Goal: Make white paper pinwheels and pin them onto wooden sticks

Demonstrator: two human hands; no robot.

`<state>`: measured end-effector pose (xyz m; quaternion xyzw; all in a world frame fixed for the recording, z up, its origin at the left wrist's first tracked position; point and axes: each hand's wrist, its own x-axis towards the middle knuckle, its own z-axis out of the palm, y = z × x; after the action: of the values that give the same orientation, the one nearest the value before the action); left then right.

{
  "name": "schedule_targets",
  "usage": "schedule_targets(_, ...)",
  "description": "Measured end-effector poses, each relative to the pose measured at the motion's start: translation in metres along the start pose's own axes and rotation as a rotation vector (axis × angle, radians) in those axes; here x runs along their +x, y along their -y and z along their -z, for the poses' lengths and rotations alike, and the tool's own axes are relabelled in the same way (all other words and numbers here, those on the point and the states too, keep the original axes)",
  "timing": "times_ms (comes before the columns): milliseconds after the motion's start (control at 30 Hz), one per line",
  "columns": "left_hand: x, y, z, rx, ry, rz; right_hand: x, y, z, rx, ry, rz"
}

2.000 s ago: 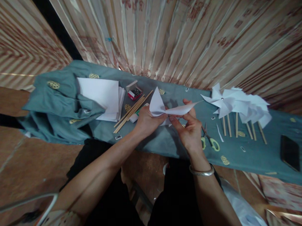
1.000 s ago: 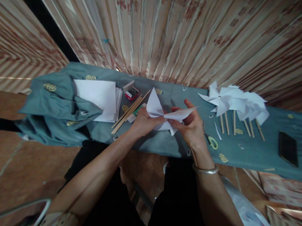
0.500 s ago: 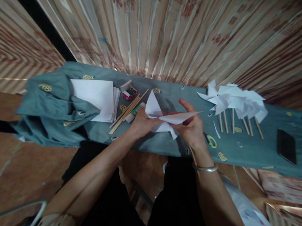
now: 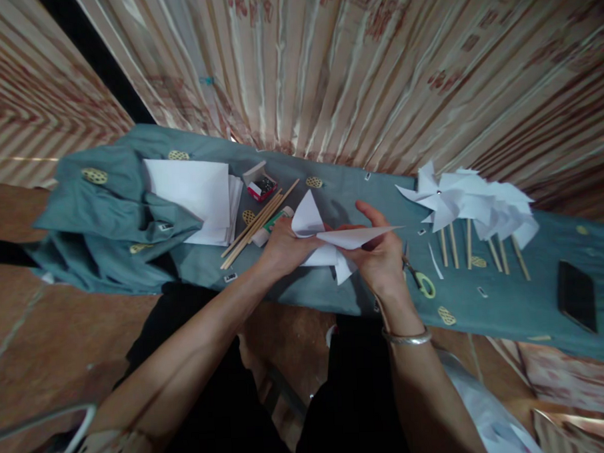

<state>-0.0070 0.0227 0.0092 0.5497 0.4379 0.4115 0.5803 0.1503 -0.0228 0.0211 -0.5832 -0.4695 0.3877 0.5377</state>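
Between my two hands is a white paper pinwheel point(image 4: 307, 216), its corners folded up toward the middle and its blades sticking out at several angles. My left hand point(image 4: 287, 246) grips it from the left, fingers partly hidden behind the paper. On the other side, my right hand point(image 4: 380, 253) pinches the paper low down, with one finger raised off it. Just left of my left hand lie several wooden sticks point(image 4: 255, 230) and a green and white tube point(image 4: 266, 227). Scissors with a yellow-green handle point(image 4: 425, 285) rest beside my right wrist.
Finished pinwheels on sticks point(image 4: 481, 198) lie at the right, near a black phone point(image 4: 576, 296). A stack of white paper point(image 4: 190, 194) and an open small red box point(image 4: 261, 187) of dark pins sit at the left. Behind the cloth-covered table point(image 4: 340, 178) hangs a curtain point(image 4: 295, 73).
The paper's upper blade has tipped down slightly, and my right hand has shifted a little left, showing more of the scissors. Both hands keep hold of the pinwheel.
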Motion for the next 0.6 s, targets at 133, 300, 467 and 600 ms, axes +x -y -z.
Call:
schedule_targets(133, -0.0004, -0.0005, 0.0006, 0.045, -0.003, 0.007, -0.0001, 0.0004, -0.0003, -0.002, -0.002, 0.004)
schedule_targets(300, -0.0006, -0.0023, 0.0006, 0.054, 0.004, -0.007, -0.0010, 0.0028, -0.0001, -0.012, -0.015, -0.034)
schedule_targets(467, -0.0002, -0.0022, 0.0003, 0.044, -0.001, -0.009, -0.0005, 0.0029, 0.0004, -0.034, 0.018, -0.042)
schedule_targets(600, 0.0001, -0.0024, 0.0006, 0.066, -0.003, -0.032, -0.0002, 0.0035, 0.0002, -0.042, 0.017, -0.030)
